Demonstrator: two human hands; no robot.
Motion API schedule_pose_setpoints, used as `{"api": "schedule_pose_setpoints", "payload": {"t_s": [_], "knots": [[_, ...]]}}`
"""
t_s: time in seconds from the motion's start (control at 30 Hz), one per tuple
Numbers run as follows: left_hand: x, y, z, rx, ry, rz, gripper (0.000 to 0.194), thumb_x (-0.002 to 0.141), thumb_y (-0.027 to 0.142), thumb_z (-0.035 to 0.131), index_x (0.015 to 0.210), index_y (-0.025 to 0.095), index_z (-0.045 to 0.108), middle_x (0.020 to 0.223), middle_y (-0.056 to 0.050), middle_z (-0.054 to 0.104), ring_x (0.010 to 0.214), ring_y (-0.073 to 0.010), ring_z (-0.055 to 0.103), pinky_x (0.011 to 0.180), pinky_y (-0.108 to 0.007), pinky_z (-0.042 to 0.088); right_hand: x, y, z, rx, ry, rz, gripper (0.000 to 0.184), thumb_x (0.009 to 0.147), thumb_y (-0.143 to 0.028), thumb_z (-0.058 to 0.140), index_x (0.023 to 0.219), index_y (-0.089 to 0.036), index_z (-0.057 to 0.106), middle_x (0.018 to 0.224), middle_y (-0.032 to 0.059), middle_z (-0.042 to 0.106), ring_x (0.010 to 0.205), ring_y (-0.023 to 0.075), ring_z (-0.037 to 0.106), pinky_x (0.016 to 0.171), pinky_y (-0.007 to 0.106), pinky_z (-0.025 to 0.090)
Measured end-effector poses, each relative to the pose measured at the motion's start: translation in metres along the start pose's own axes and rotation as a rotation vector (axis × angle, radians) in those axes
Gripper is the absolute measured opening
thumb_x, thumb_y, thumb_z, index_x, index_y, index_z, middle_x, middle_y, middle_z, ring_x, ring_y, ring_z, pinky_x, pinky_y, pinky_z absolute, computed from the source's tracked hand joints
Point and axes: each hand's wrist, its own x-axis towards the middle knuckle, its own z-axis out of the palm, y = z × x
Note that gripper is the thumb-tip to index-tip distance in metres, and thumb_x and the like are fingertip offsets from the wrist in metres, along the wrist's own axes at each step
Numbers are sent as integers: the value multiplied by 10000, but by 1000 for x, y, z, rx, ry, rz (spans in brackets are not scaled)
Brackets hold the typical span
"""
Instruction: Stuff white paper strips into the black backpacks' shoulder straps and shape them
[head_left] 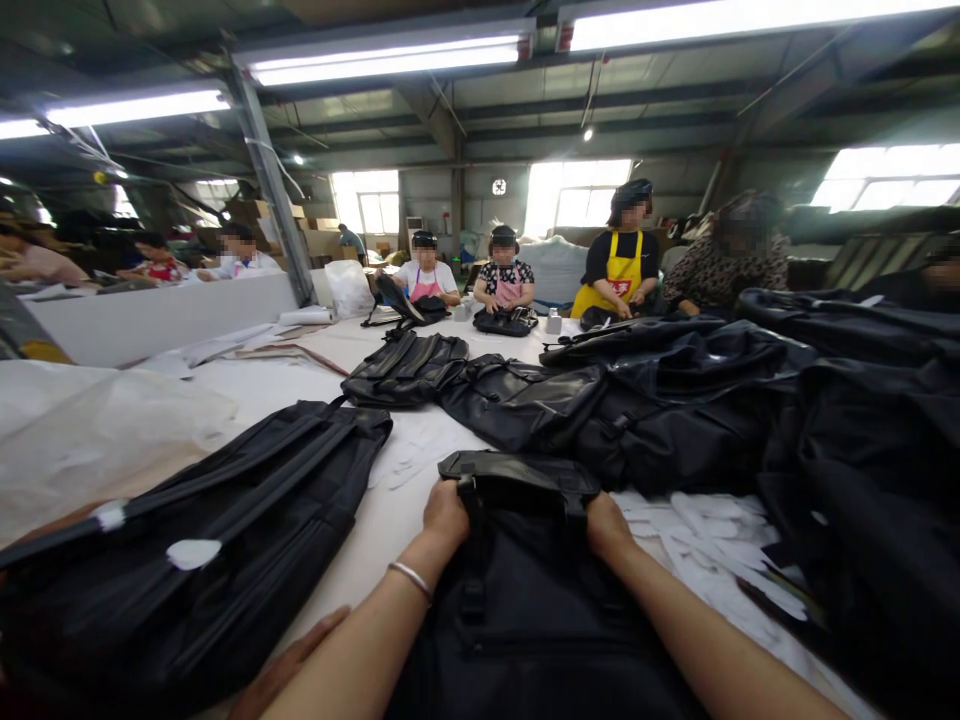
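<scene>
A black backpack (540, 600) lies in front of me, its top edge pointing away. My left hand (448, 515) grips the left side near the top flap, a metal bangle on that wrist. On the opposite side, my right hand (609, 525) holds the flap's right edge. The fingertips of both hands are partly hidden behind the fabric. Dark straps with buckles run down the front of the bag. To the left lies another black backpack (285, 500) with long straps and white tags. Another person's hand (296, 655) is beside it, below my left forearm.
Several black bags (675, 410) are heaped across the middle and right of the white table (315, 375). White paper scraps (712, 540) lie to the right of my backpack. Clear plastic sheeting (97, 420) covers the left side. Several co-workers sit or stand along the far edge.
</scene>
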Motion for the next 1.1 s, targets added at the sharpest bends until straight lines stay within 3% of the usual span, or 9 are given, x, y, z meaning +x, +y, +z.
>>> {"api": "schedule_pose_setpoints", "payload": {"t_s": [0.13, 0.23, 0.33, 0.43, 0.6, 0.73, 0.8, 0.93, 1.1], "knots": [[-9, -14, -25, -31, -71, 96, 270, 838, 308, 572, 1041, 163, 677, 1077, -111, 704, 986, -230, 656, 801, -264, 486, -8, -10, -26, 4, -169, -13, 403, 820, -371, 485, 1132, -199, 672, 1129, 145, 690, 1121, 308, 599, 938, 400, 464], [-21, -28, -31, -27, -137, 93, 380, 810, 432, 604, 1085, 174, 655, 1030, -94, 721, 908, -224, 675, 746, -252, 496, -22, -17, -38, -67, -275, 61, 630, 822, -483, 505, 1345, -132, 491, 1315, 172, 580, 1231, 315, 522, 1003, 417, 422], [-33, -37, -22, 40, -135, -6, 451, 795, 543, 576, 978, 143, 675, 953, -152, 723, 865, -281, 682, 705, -303, 498, -37, -17, -36, -238, -289, 283, 585, 870, -492, 434, 1298, -98, 496, 1226, 215, 621, 1138, 343, 587, 937, 439, 439], [-38, -41, -11, 96, -71, -87, 420, 821, 512, 539, 962, 140, 673, 968, -185, 711, 912, -313, 673, 736, -342, 490, -45, -8, -27, -343, -298, 386, 500, 927, -520, 299, 1031, -137, 604, 1012, 199, 696, 994, 352, 652, 835, 433, 460], [-36, -44, -19, 21, -68, -44, 344, 805, 487, 600, 881, 171, 711, 864, -99, 733, 820, -238, 680, 714, -283, 486, -44, 8, -22, -360, -318, 365, 491, 938, -546, 264, 859, -194, 597, 947, 172, 716, 960, 335, 669, 800, 400, 457], [-52, -51, -38, -48, 12, 29, 384, 878, 422, 528, 1110, 155, 676, 1039, -92, 720, 902, -191, 665, 801, -248, 476, -50, 8, -24, -375, -276, 354, 524, 924, -589, 261, 939, -194, 606, 953, 170, 717, 967, 355, 664, 808, 416, 455], [-68, -53, -43, -38, 50, 47, 315, 900, 339, 478, 1044, 170, 702, 1051, -90, 717, 949, -188, 652, 845, -256, 458, -55, 7, -23, -401, -241, 350, 538, 914, -612, 261, 974, -202, 604, 958, 163, 714, 947, 356, 666, 800, 421, 458], [-95, -51, -41, 16, 7, 47, 221, 852, 303, 532, 876, 232, 740, 907, -48, 743, 882, -200, 672, 778, -268, 474, -59, 8, -19, -447, -219, 326, 520, 913, -589, 263, 954, -203, 608, 950, 162, 710, 897, 342, 673, 756, 410, 470], [-97, -39, -39, 113, -28, -34, 275, 849, 385, 552, 914, 194, 739, 915, -117, 730, 861, -260, 694, 738, -314, 518, -58, 10, -15, -491, -215, 289, 470, 925, -534, 268, 946, -200, 599, 947, 149, 709, 888, 324, 674, 760, 397, 471]]}}
